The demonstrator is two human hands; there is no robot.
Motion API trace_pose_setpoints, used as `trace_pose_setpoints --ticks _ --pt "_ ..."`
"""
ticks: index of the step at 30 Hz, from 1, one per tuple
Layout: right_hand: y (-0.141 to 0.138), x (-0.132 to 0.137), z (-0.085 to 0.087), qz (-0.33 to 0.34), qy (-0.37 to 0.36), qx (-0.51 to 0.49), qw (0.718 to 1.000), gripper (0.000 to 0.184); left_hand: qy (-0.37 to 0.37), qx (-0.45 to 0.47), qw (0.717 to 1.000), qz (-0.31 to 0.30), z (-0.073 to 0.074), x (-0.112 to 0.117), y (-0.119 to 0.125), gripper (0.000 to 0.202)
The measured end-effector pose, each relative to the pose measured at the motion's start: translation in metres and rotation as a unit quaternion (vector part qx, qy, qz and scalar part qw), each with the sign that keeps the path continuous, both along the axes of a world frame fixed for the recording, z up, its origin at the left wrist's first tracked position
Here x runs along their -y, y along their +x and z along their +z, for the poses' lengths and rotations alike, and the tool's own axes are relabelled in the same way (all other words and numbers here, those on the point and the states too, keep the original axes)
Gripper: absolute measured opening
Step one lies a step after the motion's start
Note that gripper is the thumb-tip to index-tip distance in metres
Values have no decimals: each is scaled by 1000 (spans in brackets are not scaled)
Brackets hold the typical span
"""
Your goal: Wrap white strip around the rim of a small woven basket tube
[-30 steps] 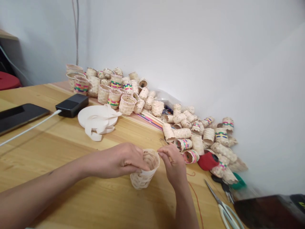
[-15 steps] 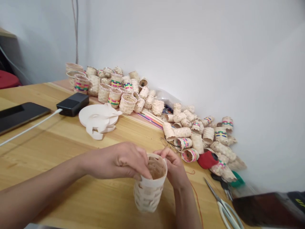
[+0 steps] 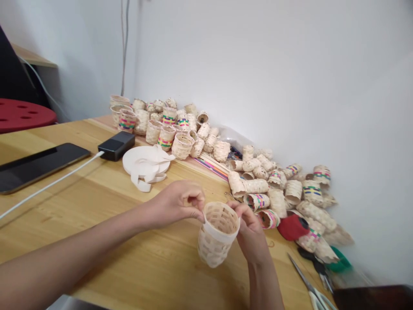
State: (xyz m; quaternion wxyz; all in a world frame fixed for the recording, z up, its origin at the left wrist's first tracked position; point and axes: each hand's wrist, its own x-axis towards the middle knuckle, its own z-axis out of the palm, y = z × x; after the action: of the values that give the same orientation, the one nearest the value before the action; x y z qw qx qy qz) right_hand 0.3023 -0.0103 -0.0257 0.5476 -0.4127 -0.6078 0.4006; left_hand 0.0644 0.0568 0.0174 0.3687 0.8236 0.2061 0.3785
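Note:
A small woven bamboo basket is held up over the wooden table, its open mouth tilted toward me. A plain pale band runs around its rim. My left hand pinches the rim at the left between thumb and fingers. On the opposite side, my right hand grips the rim, its fingertips partly hidden behind the band. A coil of white flat strip lies on the table beyond my left hand.
Many small woven baskets are heaped along the wall. Left are a phone and a black power bank with a white cable. Toward the right lie a red thread spool and scissors. A red stool stands beyond the table.
My left hand has drawn its fingers out of the basket's mouth and now pinches the left rim. The basket has risen slightly in view, and the whole view has shifted left.

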Motion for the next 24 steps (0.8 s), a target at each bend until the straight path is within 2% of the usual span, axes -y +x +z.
trace_pose_setpoints --ticks 4,8,10,14,17,21,24 --pt "1 -1 1 -34 42 21 998 18 -35 7 999 8 -2 -2 2 11" --pt "-5 -3 7 -84 105 74 988 11 -55 -3 996 65 -7 -4 4 15" --pt "-9 -4 10 -112 135 144 974 9 -59 -27 994 83 -8 -5 5 23" --pt "-18 -3 11 -146 195 281 928 6 -87 -70 989 96 -14 -10 7 42" --pt "-27 0 9 -145 233 320 907 5 -140 -90 979 114 -24 -17 9 37" --pt "-39 4 8 -124 253 344 896 6 -209 -79 968 113 -37 -26 10 30" --pt "-44 6 11 -103 256 352 895 7 -208 -82 969 109 -38 -29 9 21"
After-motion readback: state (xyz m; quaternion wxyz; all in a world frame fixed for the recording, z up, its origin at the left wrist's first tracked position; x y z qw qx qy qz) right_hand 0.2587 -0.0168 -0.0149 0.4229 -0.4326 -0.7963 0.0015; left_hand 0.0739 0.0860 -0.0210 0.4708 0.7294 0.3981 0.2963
